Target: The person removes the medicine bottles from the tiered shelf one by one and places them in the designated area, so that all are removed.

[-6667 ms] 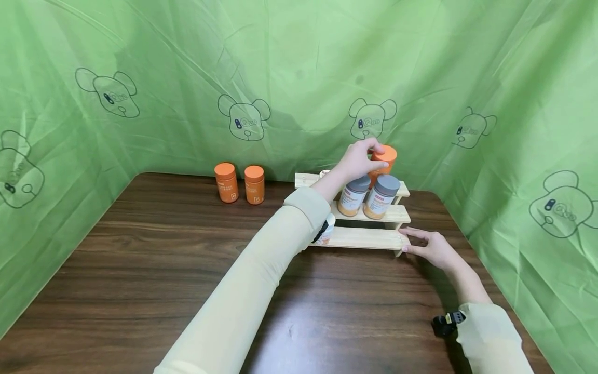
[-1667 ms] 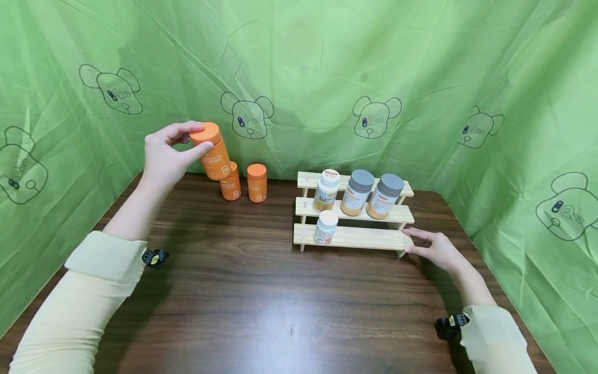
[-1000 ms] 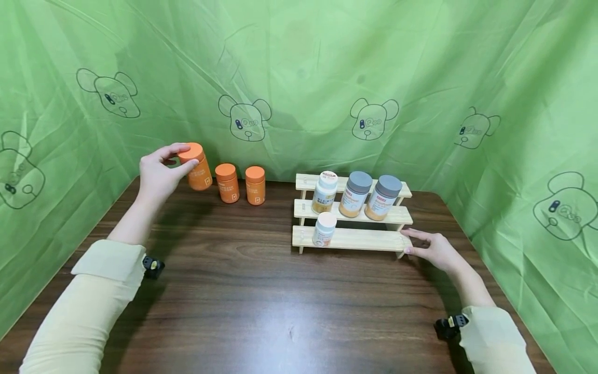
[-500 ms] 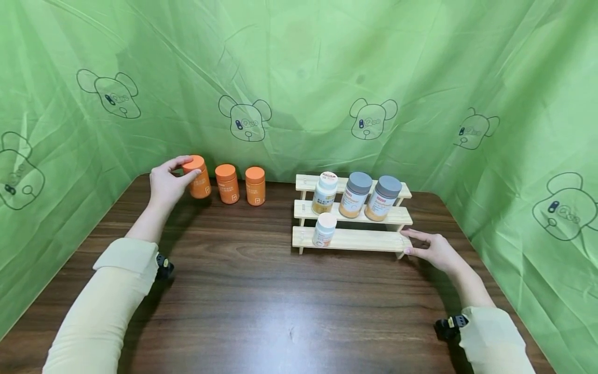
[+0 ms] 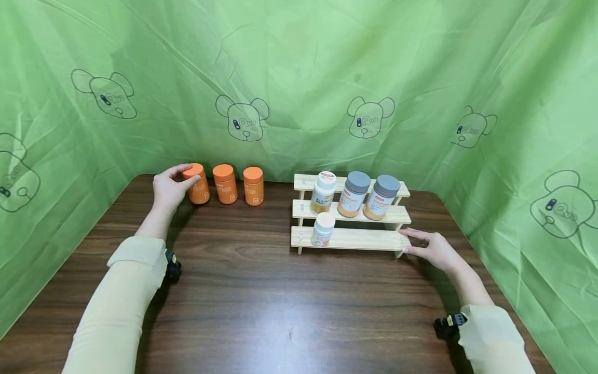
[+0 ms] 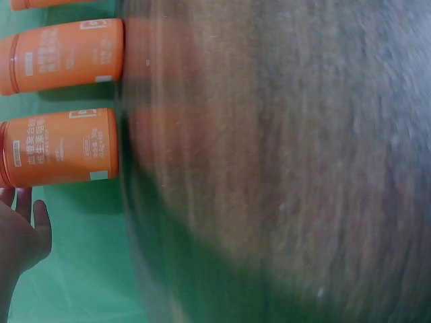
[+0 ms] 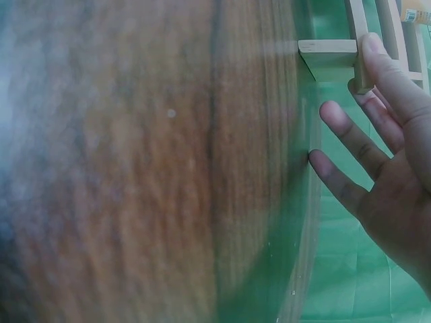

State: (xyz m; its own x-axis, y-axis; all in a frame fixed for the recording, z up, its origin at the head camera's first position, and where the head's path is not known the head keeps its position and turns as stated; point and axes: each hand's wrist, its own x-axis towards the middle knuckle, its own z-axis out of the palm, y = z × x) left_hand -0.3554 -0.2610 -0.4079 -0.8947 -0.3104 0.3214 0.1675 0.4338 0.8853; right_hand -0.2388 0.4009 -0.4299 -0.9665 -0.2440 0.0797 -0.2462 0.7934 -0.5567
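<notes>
At the left back of the table, an orange supplement bottle [image 5: 199, 190] stands upright, and my left hand [image 5: 169, 190] holds it near its lid with thumb and fingers. The left wrist view shows this bottle [image 6: 64, 149] side-on, the hand [image 6: 23, 232] at its lid end. Two matching orange bottles [image 5: 226, 188] [image 5: 254, 189] stand in a row to its right. My right hand [image 5: 432, 249] pinches the right end of the lowest step of a three-step wooden rack [image 5: 364, 239]; in the right wrist view the thumb [image 7: 380, 57] lies against the wood.
On the middle step stand a white-capped bottle [image 5: 323, 195] and two grey-lidded bottles [image 5: 353, 196] [image 5: 380, 200]. A small white bottle [image 5: 322, 231] is on the lowest step's left. Green cloth [image 5: 299, 78] hangs behind and beside the brown table [image 5: 261, 291].
An orange bottle left the rack's back right, held by my left hand, travelled to the far left and came down onto the table beside the other two. My right hand stayed at the rack's end.
</notes>
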